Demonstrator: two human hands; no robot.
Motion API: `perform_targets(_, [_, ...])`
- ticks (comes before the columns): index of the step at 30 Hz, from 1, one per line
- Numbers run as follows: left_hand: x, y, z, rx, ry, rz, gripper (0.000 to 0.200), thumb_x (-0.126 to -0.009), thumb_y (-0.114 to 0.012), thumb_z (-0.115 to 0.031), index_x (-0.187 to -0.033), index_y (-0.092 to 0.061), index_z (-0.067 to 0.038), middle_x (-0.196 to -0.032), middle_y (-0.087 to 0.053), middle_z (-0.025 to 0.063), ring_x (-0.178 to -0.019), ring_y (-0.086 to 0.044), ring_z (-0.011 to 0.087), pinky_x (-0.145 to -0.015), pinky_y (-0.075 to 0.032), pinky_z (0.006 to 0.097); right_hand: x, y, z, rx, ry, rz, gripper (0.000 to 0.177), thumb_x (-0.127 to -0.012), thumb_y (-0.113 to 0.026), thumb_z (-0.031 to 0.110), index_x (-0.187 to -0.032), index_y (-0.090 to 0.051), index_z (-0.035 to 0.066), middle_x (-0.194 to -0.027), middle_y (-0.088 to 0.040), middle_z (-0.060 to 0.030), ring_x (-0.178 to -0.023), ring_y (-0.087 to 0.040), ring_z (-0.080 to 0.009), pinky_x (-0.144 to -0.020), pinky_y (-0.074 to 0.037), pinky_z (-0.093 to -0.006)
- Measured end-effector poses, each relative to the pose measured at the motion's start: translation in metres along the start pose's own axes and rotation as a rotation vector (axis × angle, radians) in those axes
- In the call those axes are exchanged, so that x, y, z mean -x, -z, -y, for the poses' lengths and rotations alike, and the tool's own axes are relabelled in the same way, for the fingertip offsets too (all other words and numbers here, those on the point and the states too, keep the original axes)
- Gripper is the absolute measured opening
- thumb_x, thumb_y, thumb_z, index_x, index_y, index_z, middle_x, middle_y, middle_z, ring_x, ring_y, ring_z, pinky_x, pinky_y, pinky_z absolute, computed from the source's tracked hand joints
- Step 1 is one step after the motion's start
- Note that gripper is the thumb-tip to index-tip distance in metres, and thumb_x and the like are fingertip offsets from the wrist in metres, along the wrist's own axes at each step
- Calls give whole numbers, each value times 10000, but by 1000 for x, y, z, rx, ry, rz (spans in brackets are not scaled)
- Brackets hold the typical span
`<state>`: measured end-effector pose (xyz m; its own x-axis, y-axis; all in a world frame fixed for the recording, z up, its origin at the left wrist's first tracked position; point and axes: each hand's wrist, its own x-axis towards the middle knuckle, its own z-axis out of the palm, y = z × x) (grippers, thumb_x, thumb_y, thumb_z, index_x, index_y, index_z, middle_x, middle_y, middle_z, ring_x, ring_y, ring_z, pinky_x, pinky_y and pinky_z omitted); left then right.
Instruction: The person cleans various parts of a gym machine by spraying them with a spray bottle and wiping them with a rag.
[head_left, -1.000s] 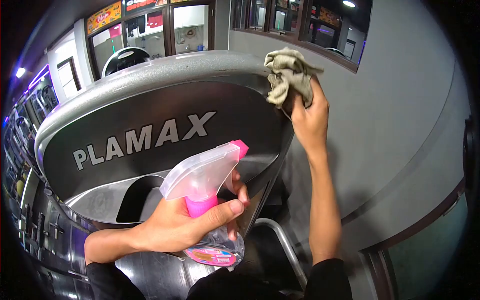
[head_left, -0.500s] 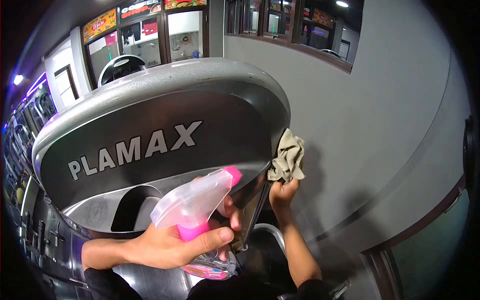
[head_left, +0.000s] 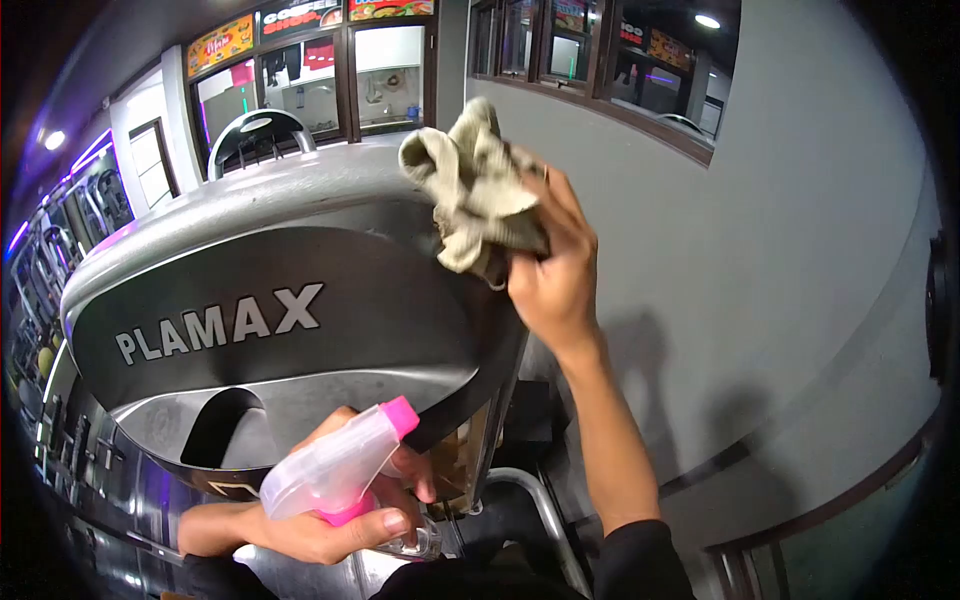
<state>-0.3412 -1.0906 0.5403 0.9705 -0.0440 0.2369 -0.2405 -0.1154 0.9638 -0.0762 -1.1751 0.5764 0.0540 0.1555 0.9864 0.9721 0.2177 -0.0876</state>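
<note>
A large dark machine panel [head_left: 390, 290] with a silver rim and the letters PLAMAX fills the middle of the view. In my right hand [head_left: 555, 265] is a crumpled beige cloth [head_left: 480, 195], bunched over the upper right part of the rim and hiding it there. My left hand [head_left: 330, 532] is wrapped round the neck of a spray bottle [head_left: 335, 462] with a clear head, pink nozzle and pink collar. The nozzle points up and right, in front of the panel's lower edge. Most of the bottle's body is hidden behind my fingers.
A grey wall [head_left: 720, 330] with a dark-framed window [head_left: 600, 70] stands to the right. Below the panel is a curved metal tube [head_left: 545, 510]. Behind the machine rises another rounded silver frame [head_left: 262, 125]. Gym equipment [head_left: 75, 450] lines the left side.
My right hand has carried the cloth up and left from the panel's right end to the top rim. The spray bottle and left hand sit slightly lower and further left.
</note>
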Motion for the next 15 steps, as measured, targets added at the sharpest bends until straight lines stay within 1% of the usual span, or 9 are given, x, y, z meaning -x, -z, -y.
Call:
perform_targets(1, [-2, -5, 5, 69, 17, -62, 382, -855, -656, -70, -1088, -371, 33, -989, -594, 183, -763, -666, 182, -665, -541, 280, 12, 4, 1, -27, -26, 19, 504, -688, -592, -53, -1166, -614, 104, -1236, -556, -157, -1090, -581, -353, -905, -486, -383])
perform_targets(3, [-13, -10, 15, 32, -23, -81, 348, -850, -651, -41, -1068, -388, 28, -995, -595, 193, -770, -667, 192, -671, -540, 282, 37, 8, 8, 34, -21, 29, 547, -658, -606, -64, -1171, -632, 125, -1275, -526, -168, -1133, -553, -363, -945, -469, -400])
perform_targets(5, [-23, -13, 23, -401, -197, 3, 346, -838, -648, -5, -1067, -390, 23, -998, -592, 203, -770, -669, 203, -672, -538, 283, 68, 15, 8, -21, -94, 53, 559, -647, -614, -71, -1164, -649, 140, -1312, -494, -182, -1182, -516, -373, -978, -449, -421])
perform_targets(7, [-24, -29, 32, -443, -165, -56, 351, -832, -643, 22, -1073, -387, 14, -1003, -589, 210, -768, -672, 212, -664, -538, 286, 109, 15, -3, -49, -178, 40, 495, -687, -663, -41, -1149, -658, 137, -1307, -493, -184, -1188, -510, -373, -981, -449, -423])
perform_targets(9, [-20, -49, 57, -3, -128, -247, 349, -834, -642, 23, -1072, -388, 2, -1004, -588, 216, -767, -674, 215, -655, -544, 295, 147, 15, -6, -62, -215, 41, 466, -684, -758, 12, -1127, -658, 116, -1267, -506, -193, -1147, -531, -379, -946, -474, -425])
perform_targets(10, [-19, -54, 59, -163, -95, -258, 373, -838, -635, 28, -1095, -368, -5, -1009, -587, 225, -763, -676, 217, -647, -550, 302, 173, 11, -12, -79, -231, 31, 493, -680, -766, 11, -1147, -642, 108, -1253, -505, -210, -1143, -531, -391, -932, -483, -426])
perform_targets(12, [-23, -68, 73, -309, -68, -281, 432, -854, -623, 11, -1159, -317, 6, -1005, -587, 222, -767, -677, 227, -663, -553, 315, 216, 5, -15, -107, -289, 60, 547, -692, -755, 7, -1207, -592, 93, -1264, -484, -217, -1138, -527, -401, -922, -484, -429])
perform_targets(14, [-26, -85, 80, -365, 45, -319, 467, -863, -627, -14, -1189, -295, 25, -991, -599, 213, -780, -678, 234, -677, -552, 325, 223, -4, -15, -141, -294, 54, 553, -700, -745, -1, -1219, -576, 90, -1271, -476, -216, -1139, -525, -399, -922, -480, -428])
perform_targets(15, [-30, -95, 77, -515, 9, -369, 439, -862, -635, -25, -1157, -315, 28, -984, -608, 210, -785, -680, 225, -675, -550, 318, 223, -7, -18, -118, -252, 24, 540, -709, -734, -1, -1216, -566, 81, -1276, -471, -213, -1140, -519, -391, -931, -465, -432])
